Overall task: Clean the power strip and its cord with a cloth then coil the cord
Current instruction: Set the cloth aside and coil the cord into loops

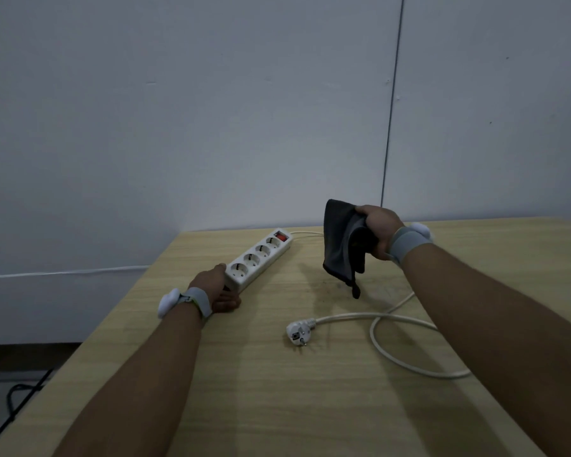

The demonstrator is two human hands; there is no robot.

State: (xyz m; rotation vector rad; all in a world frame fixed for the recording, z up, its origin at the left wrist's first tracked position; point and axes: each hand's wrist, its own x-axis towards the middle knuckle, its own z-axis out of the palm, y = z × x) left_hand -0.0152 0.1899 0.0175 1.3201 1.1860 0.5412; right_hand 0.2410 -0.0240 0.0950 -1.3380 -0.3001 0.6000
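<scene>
Bracing the power strip [259, 256] by its near end, the left hand [215, 290] grips it near the counter's [277, 407] far left edge so it cannot slide. The right hand [378, 230] clutches the cloth [340, 242] above, ready for wiping; the cord [389, 338] lies uncoiled toward the right edge.

both forearms are bare from the near edge of the view up to the wrists, with no sleeves showing. the left hand [216, 288] has a grey elastic fabric wristband [201, 301] behind it, carrying a rounded white plastic pod [168, 303] on its outer side. the right hand [381, 227] has a matching wide grey wristband [407, 244] with a white rounded pod [421, 229] on its far side.
</scene>
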